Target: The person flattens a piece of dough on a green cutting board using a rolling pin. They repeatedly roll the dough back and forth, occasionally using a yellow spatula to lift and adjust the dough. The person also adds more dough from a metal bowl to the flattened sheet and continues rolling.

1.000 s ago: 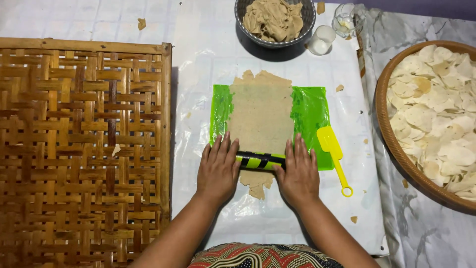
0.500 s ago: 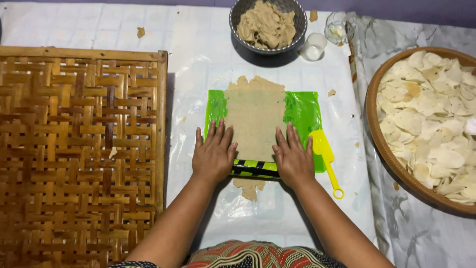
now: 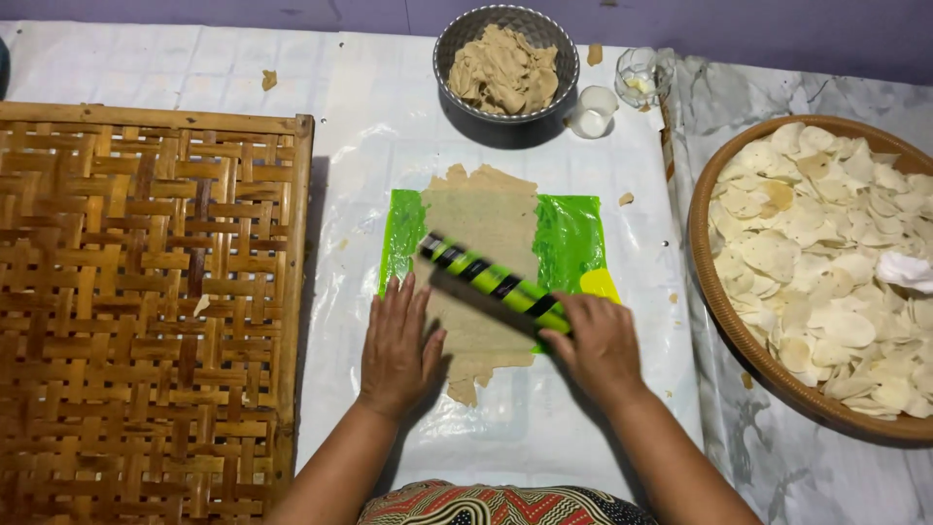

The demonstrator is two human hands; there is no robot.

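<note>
roller (image 3: 494,282) now lifted aslant, right hand (image 3: 598,345) fingers clamped on it, left hand (image 3: 397,345) flat on dough (image 3: 481,255)

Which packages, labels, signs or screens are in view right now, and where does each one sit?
No boxes, printed labels, signs or screens show.
Green plastic sheet: a flat rectangle under the rolled dough, centre of the white table cover.
Roller: a green rod with black stripes, held at a slant over the dough by the right hand.
</note>
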